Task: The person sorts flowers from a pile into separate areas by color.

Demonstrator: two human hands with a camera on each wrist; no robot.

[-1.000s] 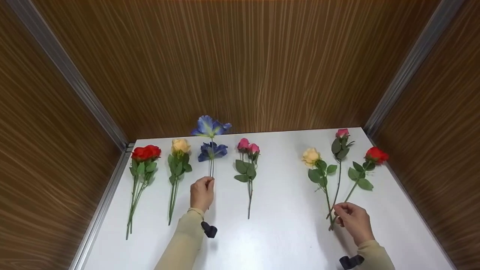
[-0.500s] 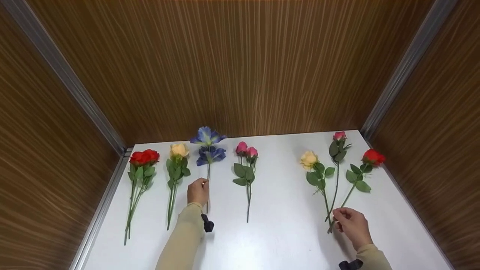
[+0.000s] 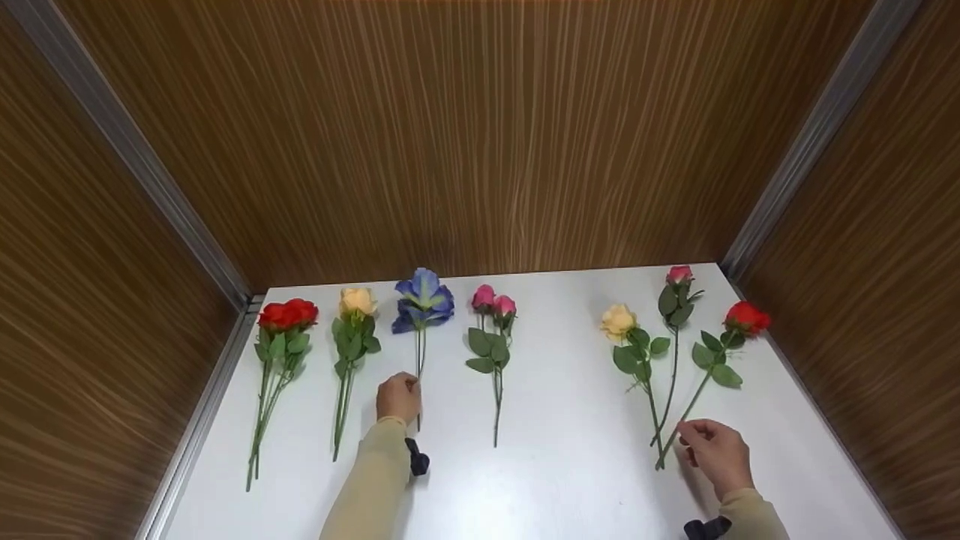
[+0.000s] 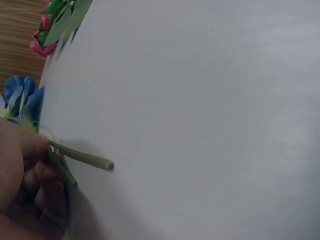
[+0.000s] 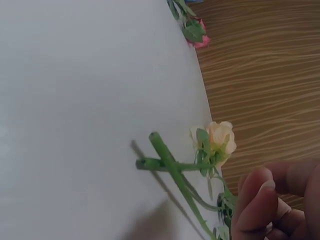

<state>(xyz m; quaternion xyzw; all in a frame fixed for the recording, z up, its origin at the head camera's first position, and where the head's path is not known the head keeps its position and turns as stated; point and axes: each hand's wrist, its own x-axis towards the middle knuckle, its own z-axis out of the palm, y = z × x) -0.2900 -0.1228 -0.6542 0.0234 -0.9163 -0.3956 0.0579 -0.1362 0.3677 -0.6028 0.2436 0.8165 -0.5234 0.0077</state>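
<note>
Two blue, ruffled artificial flowers (image 3: pixel 424 296) overlap at the back of the white table (image 3: pixel 555 480), left of centre. My left hand (image 3: pixel 397 397) pinches at their slender stems; in the left wrist view two stem ends (image 4: pixel 95 161) stick out past the fingertips. My right hand (image 3: pixel 718 454) hovers with loosely curled fingers, thumb and forefinger together and nothing between them. Just beside its fingertips run the crossed stems (image 5: pixel 175 172) of a cream rose (image 3: pixel 619 321), a pink rose (image 3: pixel 679 276) and a red rose (image 3: pixel 746 319), which lie on the table.
Left of the blue flowers lie cream roses (image 3: pixel 357 301) and, farther left, red roses (image 3: pixel 289 313). Two pink rosebuds (image 3: pixel 493 301) lie to their right. Wood-grained panels (image 3: pixel 480 135) enclose the back and both sides.
My left hand has come down and slightly toward me, bringing the upper blue flower down over the lower one. The right hand has shifted slightly right, away from the crossed stem ends.
</note>
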